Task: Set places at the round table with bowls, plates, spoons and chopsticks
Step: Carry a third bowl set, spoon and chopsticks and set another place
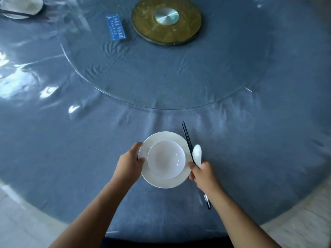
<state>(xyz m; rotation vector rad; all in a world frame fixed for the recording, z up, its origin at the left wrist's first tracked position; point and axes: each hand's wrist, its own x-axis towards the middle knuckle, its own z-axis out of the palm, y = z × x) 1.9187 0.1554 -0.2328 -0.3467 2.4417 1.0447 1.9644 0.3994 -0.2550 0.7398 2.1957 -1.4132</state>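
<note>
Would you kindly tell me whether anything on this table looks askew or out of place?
Nothing is spilled or broken. The only untidy thing is the blue tablecloth, rippled beneath the glass turntable near the blue card. The bowl sits on its plate; spoon and chopsticks are in the right hand, not yet laid.

Chopsticks [187, 138]: mid-section hidden behind my right hand [202, 173], can't tell if I'm gripping them. Spoon [197, 154] handle buried in that fist. Most of my left hand [129, 164] fingers are out of sight under the plate [166, 183] rim. Card [115, 26] text too small to read. Top-left dishes [34, 4] blurred, cut off by the edge. Table [71, 158] runs off both sides.
</note>
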